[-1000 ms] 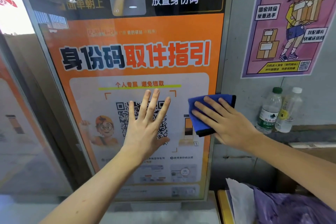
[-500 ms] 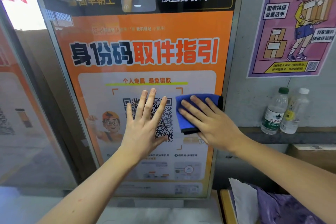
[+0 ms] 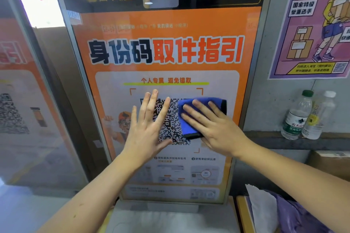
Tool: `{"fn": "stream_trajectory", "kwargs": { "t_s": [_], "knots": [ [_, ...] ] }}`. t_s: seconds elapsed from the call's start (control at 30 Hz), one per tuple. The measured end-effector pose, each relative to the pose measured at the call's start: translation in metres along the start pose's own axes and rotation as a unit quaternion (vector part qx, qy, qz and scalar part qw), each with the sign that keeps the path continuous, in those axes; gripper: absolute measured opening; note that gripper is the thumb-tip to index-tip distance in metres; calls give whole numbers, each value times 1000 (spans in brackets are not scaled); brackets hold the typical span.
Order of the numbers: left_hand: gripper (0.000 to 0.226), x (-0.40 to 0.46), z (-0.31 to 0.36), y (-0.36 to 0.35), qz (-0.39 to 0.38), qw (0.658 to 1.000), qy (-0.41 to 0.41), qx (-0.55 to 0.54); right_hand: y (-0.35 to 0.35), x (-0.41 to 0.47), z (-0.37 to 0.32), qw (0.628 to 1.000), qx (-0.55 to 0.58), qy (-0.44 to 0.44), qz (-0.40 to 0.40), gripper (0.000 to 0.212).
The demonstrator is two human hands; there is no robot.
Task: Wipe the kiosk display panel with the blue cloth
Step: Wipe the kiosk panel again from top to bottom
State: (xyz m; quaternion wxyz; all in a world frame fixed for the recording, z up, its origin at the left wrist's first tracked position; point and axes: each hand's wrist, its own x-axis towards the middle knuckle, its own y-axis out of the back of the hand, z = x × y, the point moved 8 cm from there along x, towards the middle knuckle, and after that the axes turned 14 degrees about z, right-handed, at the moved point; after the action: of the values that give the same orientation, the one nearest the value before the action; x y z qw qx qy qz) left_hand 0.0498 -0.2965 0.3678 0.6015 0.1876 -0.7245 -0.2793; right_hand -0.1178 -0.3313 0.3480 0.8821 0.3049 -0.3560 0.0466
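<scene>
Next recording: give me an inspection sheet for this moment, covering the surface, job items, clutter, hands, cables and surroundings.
Surface: kiosk display panel stands upright in a grey frame and shows an orange notice with a QR code.
Job's things: blue cloth lies flat on the panel over the right edge of the QR code.
Clutter: two plastic bottles stand on a ledge to the right of the kiosk; white paper and purple plastic lie at lower right.
Hands: right hand presses the cloth with straight fingers; left hand is spread flat on the panel.
Cables: nothing seen.
Surroundings: purple poster on the grey wall; glass pane to the left.
</scene>
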Motion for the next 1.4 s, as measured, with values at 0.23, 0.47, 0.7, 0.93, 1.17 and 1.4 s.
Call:
{"fn": "stream_trajectory", "kwargs": {
  "t_s": [0.23,0.47,0.7,0.93,1.17,1.4],
  "knots": [
    [122,-10,-24,-3,-29,999,11,22,-19,-14,-42,982,27,163,-90,69],
    [116,-16,-41,0,-14,999,7,36,-10,28,-28,1000,-1,5,5,71],
    [112,-23,-60,5,-13,999,-11,39,-28,13,-67,987,16,141,-76,68],
    [109,-31,-84,4,-4,999,-28,33,-21,57,-53,1000,-6,-27,11,70],
    [113,-40,-104,6,-9,998,-39,49,-44,35,-102,986,8,138,-96,69],
    [112,-53,-124,8,-17,999,-19,40,-28,96,-80,998,-15,-58,6,70]
  ]
}}
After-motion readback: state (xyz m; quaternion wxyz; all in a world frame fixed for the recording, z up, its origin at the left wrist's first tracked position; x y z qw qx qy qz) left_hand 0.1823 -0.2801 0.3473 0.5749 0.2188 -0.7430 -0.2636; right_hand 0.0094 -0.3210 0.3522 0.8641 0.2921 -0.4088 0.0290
